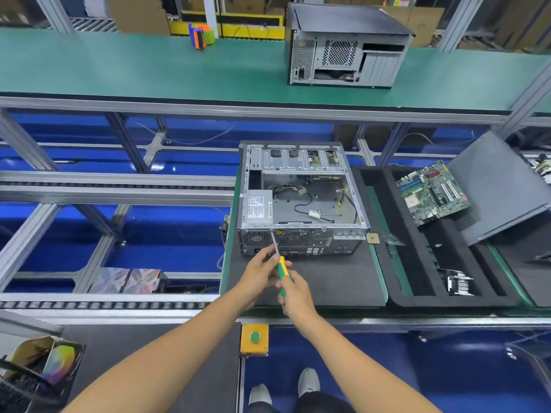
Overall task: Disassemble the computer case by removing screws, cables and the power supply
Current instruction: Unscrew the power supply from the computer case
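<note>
At centre frame, the left hand (258, 271) pinches the shaft of the screwdriver (281, 261), while the right hand (295, 290) grips its green-yellow handle. The tip touches the rear panel of the open computer case (301, 198); the power supply (258, 207) sits inside its left corner.

No wording legible anywhere on the bench
The power supply (258, 207), in the open computer case (302, 198) near the centre, carries a white label (256, 204) with printed lines and a narrow green strip (270, 209) beside it, all too small to read; at 1 o'clock, the second case (346, 46) on the green worktop (149, 67) shows no marking that can be made out; at 12 o'clock, top edge, a red and white sign (404, 1) is cut off and blurred; the motherboard (432, 192) at 3 o'clock has printing too fine to tell
</note>
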`<state>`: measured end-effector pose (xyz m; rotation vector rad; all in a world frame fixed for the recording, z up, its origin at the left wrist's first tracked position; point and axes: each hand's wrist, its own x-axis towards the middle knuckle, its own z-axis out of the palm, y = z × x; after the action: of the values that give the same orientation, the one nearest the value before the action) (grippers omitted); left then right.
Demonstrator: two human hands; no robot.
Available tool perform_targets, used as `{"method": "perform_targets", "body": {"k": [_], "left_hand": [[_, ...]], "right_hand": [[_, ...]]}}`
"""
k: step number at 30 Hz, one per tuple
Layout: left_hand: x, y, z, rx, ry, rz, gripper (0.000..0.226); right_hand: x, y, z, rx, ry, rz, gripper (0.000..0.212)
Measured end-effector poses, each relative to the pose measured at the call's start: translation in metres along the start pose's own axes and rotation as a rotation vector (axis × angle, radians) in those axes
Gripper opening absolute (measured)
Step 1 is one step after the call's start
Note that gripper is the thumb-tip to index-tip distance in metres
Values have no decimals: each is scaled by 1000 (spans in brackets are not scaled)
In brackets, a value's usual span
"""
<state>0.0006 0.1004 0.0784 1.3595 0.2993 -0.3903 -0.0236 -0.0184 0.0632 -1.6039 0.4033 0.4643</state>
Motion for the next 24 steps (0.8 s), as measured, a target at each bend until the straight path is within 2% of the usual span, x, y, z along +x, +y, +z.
{"method": "perform_targets", "body": {"k": [9, 13, 16, 20, 24], "left_hand": [[3, 0, -7, 1, 0, -10, 28], [5, -5, -7, 31, -7, -43, 46], [7, -9, -10, 103, -26, -19, 67], [5, -10, -10, 88, 63, -4, 58], [3, -8, -3, 73, 182, -46, 44]], "right_hand": [[-6, -2, 8, -62, -57, -49, 14], [-12, -3, 12, -349, 3, -102, 10], [-16, -2, 15, -559, 20, -149, 21], [-18, 0, 13, -675, -65, -192, 31], [-12, 0, 1, -914, 99, -391, 33]]}}
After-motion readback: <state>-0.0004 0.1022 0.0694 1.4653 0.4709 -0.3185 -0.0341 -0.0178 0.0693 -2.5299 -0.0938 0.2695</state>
